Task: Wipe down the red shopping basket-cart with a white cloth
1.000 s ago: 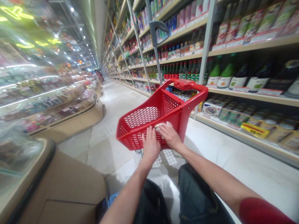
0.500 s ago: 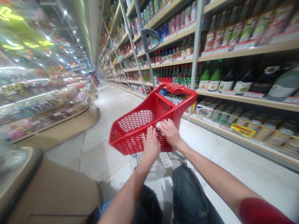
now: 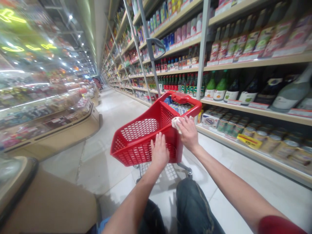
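Observation:
A red plastic shopping cart point(image 3: 136, 154) with perforated sides stands in front of me, its basket bare inside. My right hand point(image 3: 188, 133) presses a crumpled white cloth point(image 3: 175, 124) against the cart's upper side, just below the handle point(image 3: 187, 99). Fingers of that hand are bent over the cloth and hide part of it. My left hand point(image 3: 160, 152) lies with fingers outstretched at the near side of the basket, holding nothing. Whether its palm touches the mesh is hard to tell.
Shelves of bottles and cans point(image 3: 243, 94) run along the right, with a yellow price tag point(image 3: 249, 141) low down. A grey ladder-like rail point(image 3: 152, 58) leans on them. Display counters point(image 3: 60, 136) line the left. Pale floor tiles point(image 3: 97, 162) lie between.
My right hand has slid the cloth up and to the right along the cart's side, toward the handle. The left hand has stayed almost in place at the basket.

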The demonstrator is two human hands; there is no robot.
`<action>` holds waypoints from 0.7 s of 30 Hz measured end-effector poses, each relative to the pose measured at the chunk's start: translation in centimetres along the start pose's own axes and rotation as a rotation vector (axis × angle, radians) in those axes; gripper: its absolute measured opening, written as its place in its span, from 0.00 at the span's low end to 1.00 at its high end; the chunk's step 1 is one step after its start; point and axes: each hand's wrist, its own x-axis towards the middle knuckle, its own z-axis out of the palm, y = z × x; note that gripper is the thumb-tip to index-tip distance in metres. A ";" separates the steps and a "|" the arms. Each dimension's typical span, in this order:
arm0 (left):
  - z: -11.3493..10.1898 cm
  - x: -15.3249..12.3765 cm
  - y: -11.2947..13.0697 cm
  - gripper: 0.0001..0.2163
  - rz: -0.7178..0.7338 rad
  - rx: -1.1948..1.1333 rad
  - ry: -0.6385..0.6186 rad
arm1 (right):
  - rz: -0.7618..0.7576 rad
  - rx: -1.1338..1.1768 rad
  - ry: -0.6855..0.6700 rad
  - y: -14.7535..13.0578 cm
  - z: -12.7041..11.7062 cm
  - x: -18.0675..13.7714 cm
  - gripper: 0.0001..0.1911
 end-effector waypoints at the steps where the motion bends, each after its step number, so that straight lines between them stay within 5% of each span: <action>1: 0.1 0.0 0.3 0.30 0.005 -0.005 -0.010 | -0.020 0.001 -0.030 0.1 0.3 -0.6 0.20; 7: 0.8 -0.9 1.2 0.30 0.075 -0.014 -0.061 | -0.187 0.051 -0.286 -1.6 1.4 -7.2 0.16; 15: -0.5 0.7 1.0 0.30 0.030 -0.039 -0.023 | -0.018 -0.057 0.040 1.3 -2.3 0.8 0.21; 21: -0.9 0.8 1.3 0.30 0.061 -0.051 -0.025 | -0.109 -0.075 -0.139 1.4 -1.3 -3.0 0.21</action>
